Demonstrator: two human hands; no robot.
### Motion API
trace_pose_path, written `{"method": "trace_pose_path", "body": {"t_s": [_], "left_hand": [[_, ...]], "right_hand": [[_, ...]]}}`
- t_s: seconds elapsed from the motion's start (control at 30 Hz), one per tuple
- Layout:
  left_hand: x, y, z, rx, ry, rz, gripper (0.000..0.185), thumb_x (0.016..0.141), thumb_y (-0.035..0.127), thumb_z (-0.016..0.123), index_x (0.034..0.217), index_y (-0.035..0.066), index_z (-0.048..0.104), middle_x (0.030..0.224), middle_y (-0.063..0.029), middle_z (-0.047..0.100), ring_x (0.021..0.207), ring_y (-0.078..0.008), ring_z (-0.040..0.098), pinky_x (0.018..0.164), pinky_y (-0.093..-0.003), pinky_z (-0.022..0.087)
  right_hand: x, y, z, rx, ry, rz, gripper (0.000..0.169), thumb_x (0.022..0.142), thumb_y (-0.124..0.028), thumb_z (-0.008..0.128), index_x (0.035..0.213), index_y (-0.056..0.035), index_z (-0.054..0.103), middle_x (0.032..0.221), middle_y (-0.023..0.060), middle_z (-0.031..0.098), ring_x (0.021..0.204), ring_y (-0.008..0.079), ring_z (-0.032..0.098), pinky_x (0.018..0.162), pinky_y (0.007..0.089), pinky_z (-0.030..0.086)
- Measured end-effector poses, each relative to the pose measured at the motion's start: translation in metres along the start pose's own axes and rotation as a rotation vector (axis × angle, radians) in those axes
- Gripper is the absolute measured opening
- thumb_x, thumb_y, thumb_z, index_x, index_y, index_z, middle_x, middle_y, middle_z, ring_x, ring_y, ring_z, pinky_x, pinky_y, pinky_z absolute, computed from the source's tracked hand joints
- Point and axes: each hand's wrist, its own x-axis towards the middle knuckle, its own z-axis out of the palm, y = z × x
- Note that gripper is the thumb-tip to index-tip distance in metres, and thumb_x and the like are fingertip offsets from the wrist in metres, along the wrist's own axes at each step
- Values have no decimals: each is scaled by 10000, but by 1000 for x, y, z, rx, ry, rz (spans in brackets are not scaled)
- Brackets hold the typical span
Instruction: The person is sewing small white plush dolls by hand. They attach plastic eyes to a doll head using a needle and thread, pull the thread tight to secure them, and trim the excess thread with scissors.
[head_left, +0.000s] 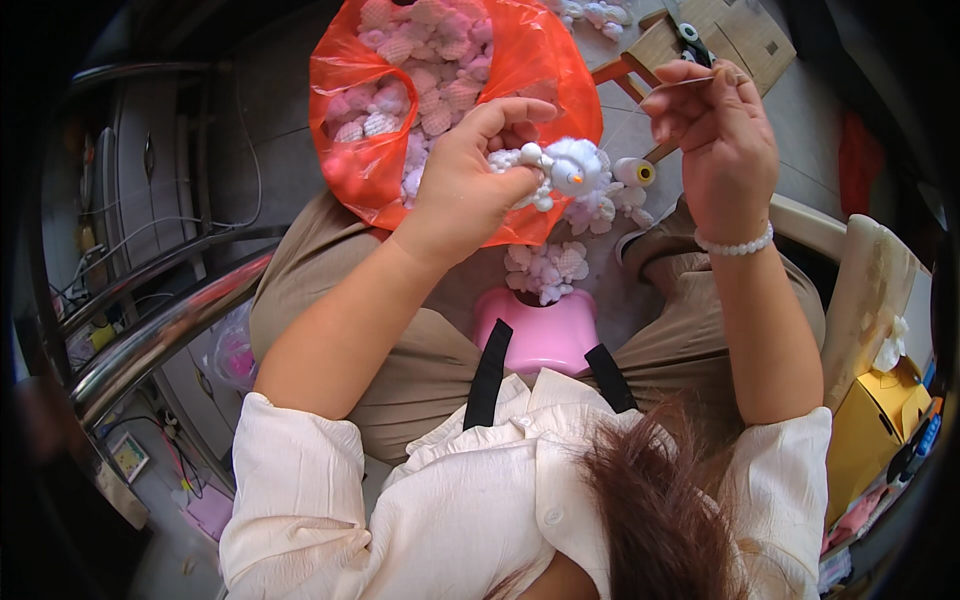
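My left hand (469, 176) pinches a small white plush figure (576, 166) with a fluffy head and an orange beak or nose. Its knobbly white body lies partly hidden under my thumb and fingers. Up to the right, my right hand (720, 127) grips a thin needle (684, 82) between thumb and fingertips. From there a fine thread slants down towards the figure; where it ends I cannot tell. Just beyond the figure is a white thread spool (634, 172) with a yellow-and-black core, beside more plush pieces (596, 210).
An orange-red plastic bag (540, 56) full of pale plush pieces (435, 67) stands ahead. Scissors (694, 45) rest on a wooden stool (727, 37). Between my legs sits a pink plastic stool (532, 330), plush pieces (547, 266) by it. A metal rail (172, 326) runs left; a yellow box (874, 427) is right.
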Motion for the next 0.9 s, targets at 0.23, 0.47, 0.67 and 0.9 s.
{"method": "trace_pose_path", "body": {"t_s": [0.23,0.47,0.67,0.9], "left_hand": [[-1,10,1,-420,-6,-141,474,726,-69,559,1190,18,520,1031,-38,511,889,-112,548,789,-244,471],[3,4,-7,-453,-209,-463,323,819,72,621,1122,8,529,1003,-61,599,926,-136,589,798,-290,495],[-3,-4,7,-120,-321,-330,270,894,152,592,1117,16,525,968,-54,607,833,-138,623,718,-286,528],[-5,6,6,-171,-351,-298,274,864,55,545,1134,13,520,976,-55,576,835,-115,591,719,-272,514]], "right_hand": [[-5,16,7,-186,-109,527,461,995,-362,350,1280,-8,425,970,110,655,817,181,616,760,285,472],[-14,5,16,-249,-372,446,381,986,-259,422,1302,-48,449,675,-25,487,544,25,349,477,170,277],[-13,10,9,-337,-473,349,425,898,-88,549,1310,-56,451,721,-56,441,624,21,361,547,157,300],[-1,0,0,-425,-364,401,324,947,-158,488,1249,-42,504,688,-25,503,569,33,451,514,171,380]]}}
